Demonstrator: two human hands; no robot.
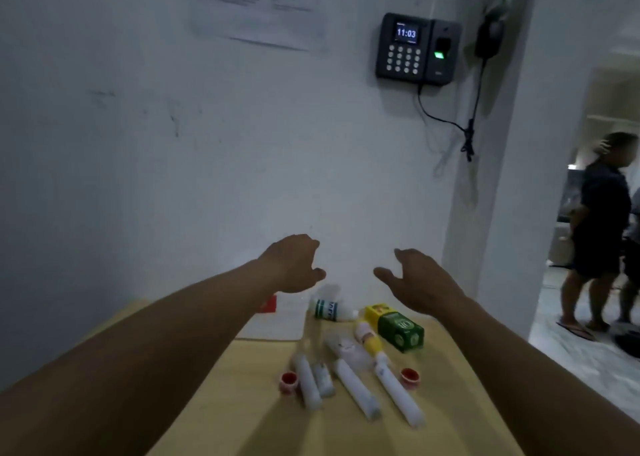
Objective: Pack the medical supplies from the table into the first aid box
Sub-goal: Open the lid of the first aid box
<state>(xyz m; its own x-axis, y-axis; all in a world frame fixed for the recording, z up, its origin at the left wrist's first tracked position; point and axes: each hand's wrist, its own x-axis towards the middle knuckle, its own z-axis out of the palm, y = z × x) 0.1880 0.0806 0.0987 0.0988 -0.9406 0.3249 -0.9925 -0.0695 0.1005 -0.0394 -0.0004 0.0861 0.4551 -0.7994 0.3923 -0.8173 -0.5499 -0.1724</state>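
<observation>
Matt wooden-looking table (214, 403) (dim view); glossy cardboard box (398, 327).

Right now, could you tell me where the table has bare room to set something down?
The near left of the table, left of the red cap, is bare, as is the near right corner beyond the long white rolls. The middle is crowded: rolls, caps, the green box and the white bottle lie close together by the first aid box.

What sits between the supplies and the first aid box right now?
Nothing visible. The supplies, such as the green carton, lie beside the white box on the table. Both hands, left and right, hover empty above.
</observation>
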